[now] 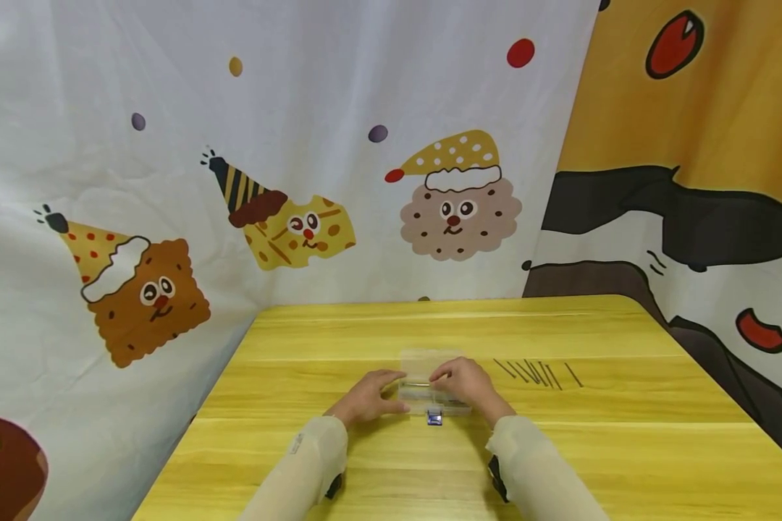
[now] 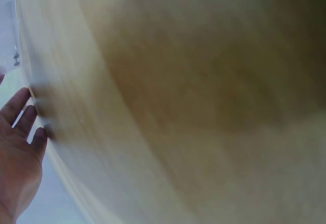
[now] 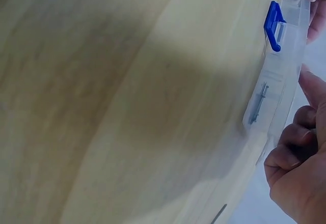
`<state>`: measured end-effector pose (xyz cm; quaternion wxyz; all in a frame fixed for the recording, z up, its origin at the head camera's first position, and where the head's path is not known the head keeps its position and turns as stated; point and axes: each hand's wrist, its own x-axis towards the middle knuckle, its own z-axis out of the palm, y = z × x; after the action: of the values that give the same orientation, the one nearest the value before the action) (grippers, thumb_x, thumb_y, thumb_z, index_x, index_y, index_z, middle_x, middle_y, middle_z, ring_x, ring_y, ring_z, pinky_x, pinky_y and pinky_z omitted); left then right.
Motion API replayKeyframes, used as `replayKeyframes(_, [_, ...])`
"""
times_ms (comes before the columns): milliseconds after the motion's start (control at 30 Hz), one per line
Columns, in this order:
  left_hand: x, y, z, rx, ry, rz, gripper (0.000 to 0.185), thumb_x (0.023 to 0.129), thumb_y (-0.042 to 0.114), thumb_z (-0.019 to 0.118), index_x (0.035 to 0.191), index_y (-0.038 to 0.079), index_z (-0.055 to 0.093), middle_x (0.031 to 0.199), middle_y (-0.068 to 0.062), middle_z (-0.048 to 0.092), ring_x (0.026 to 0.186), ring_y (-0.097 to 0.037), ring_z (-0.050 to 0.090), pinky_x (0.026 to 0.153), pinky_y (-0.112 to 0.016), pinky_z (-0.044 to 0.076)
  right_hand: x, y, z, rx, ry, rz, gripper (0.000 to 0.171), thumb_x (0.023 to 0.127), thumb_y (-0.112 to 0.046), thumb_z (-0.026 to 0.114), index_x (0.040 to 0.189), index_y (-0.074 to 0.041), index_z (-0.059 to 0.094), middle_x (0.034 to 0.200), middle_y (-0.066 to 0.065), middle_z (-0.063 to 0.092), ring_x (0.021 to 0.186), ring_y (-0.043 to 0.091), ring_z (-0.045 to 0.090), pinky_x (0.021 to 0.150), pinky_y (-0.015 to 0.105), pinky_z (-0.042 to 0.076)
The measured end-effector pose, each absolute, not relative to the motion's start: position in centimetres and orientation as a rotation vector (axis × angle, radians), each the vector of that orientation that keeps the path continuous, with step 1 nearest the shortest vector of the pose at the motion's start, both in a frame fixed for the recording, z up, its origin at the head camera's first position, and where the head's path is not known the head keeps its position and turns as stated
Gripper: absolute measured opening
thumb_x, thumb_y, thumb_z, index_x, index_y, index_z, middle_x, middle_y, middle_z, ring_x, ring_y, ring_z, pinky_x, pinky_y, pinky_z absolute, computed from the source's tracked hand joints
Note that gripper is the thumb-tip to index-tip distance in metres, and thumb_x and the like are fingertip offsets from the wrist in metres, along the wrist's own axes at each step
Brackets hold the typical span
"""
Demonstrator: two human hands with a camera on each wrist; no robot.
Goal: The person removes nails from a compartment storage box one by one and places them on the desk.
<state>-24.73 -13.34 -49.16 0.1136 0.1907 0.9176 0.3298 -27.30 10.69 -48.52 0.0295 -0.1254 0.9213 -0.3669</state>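
A small clear plastic storage box point(image 1: 455, 409) lies on the table, lid point(image 1: 412, 357) raised at the back. Its blue latch point(image 3: 274, 26) hangs at the front. My left hand point(image 1: 367, 396) holds the box's left end, thumb at the front corner and forefinger farther back. Over the middle of the box, my right hand point(image 1: 467, 381) has curled fingers and seems to pinch one end of a thin nail point(image 1: 417, 384); the fingertips are too small to see clearly. Through the front wall, the right wrist view shows nails point(image 3: 260, 103) in the right-hand compartment.
Several dark nails point(image 1: 529, 373) lie loosely in a row to the right of the box. The wooden table point(image 1: 423, 477) runs back to a curtain point(image 1: 339, 87) with cartoon prints, which also hangs along the left and right sides.
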Motion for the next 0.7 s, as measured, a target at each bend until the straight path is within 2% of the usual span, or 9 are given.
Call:
replayKeyframes(333, [-24.7,-13.3,-49.2,0.554,2.686,0.961,0.071,0.090,0.042,0.073,0.149,0.015,0.046,0.153,-0.018,0.038,0.141,-0.039,0.033,0.112,-0.059,0.029,-27.5,10.1,-48.2,-0.396,2.895,-0.928,0.005,0.084,-0.028,0.079,0.087,-0.025,0.082,0.102,-0.005,0.073,0.092,0.016,0.065,0.077,0.041,0.053])
replayKeyframes(533, [-24.8,-13.3,-49.2,0.565,2.685,0.963,0.070,0.090,0.041,0.073,0.149,0.015,0.047,0.152,-0.017,0.039,0.140,-0.038,0.033,0.112,-0.057,0.030,-27.7,9.4,-47.9,-0.421,2.922,-0.803,0.005,0.083,-0.030,0.080,0.086,-0.026,0.082,0.100,-0.006,0.074,0.088,0.016,0.066,0.070,0.038,0.054])
replayKeyframes(700, [-24.8,-13.4,-49.2,0.573,2.682,0.964,0.070,0.090,0.041,0.073,0.149,0.015,0.046,0.152,-0.017,0.039,0.141,-0.038,0.033,0.112,-0.057,0.030,-27.7,8.8,-47.7,-0.414,2.955,-0.702,0.005,0.081,-0.031,0.082,0.084,-0.026,0.082,0.097,-0.008,0.074,0.088,0.017,0.067,0.070,0.039,0.055])
